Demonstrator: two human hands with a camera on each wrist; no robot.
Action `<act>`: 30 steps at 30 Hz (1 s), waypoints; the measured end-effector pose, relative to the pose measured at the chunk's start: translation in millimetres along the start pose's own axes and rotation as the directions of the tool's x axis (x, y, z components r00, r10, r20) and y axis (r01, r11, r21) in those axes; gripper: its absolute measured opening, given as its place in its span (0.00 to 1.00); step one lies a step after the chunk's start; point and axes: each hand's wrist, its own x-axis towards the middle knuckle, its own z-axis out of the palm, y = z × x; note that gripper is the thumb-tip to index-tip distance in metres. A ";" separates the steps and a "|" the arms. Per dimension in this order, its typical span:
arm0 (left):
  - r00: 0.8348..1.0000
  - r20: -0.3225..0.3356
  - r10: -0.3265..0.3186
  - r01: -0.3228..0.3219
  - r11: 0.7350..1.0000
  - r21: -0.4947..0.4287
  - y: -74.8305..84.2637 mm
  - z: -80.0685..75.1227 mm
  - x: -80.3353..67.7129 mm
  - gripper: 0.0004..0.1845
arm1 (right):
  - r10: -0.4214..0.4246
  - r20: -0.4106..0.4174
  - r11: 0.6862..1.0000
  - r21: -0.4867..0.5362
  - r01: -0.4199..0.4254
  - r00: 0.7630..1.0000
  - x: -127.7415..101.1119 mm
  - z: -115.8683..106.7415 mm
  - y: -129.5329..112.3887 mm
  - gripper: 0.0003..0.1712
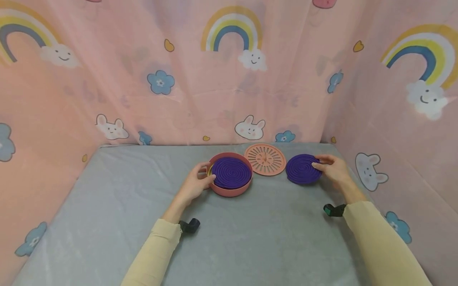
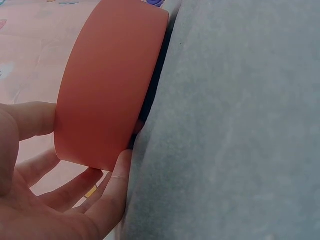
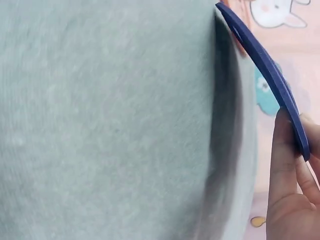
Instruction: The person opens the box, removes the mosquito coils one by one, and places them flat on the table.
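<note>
In the head view, a round pink mosquito coil holder (image 1: 230, 193) contains a purple spiral mosquito coil (image 1: 231, 172). My left hand (image 1: 195, 184) grips the holder's left side, with the thumb at the rim. The left wrist view shows the holder's side wall (image 2: 107, 85) between thumb and fingers, and a dark strip along its lower edge. Another purple mosquito coil (image 1: 303, 169) is pinched at its right edge by my right hand (image 1: 332, 170). In the right wrist view this coil (image 3: 267, 67) appears edge-on, raised off the table.
A pink slotted lid (image 1: 265, 159) lies flat between the holder and the right-hand coil. Grey cloth (image 1: 250, 242) covers the table. Behind and beside it hangs a pink patterned curtain (image 1: 200, 95). Each wrist wears a small black camera (image 1: 189, 226).
</note>
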 end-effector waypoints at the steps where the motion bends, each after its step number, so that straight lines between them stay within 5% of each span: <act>1: 1.000 0.002 -0.001 0.001 1.000 0.001 0.3 0.0 -0.2 0.28 | 0.005 -0.007 1.000 -0.006 -0.005 1.000 0.6 0.0 1.8 0.34; 18: 1.000 0.014 0.003 -0.003 1.000 -0.013 -2.0 0.6 -0.4 0.28 | 0.001 -0.033 0.983 -0.185 -0.007 0.999 5.5 2.0 21.4 0.29; 30: 1.000 -0.004 -0.004 0.004 1.000 -0.001 0.0 -1.0 1.1 0.28 | -0.038 0.046 0.963 -0.265 0.048 0.998 -9.2 -2.8 -20.2 0.33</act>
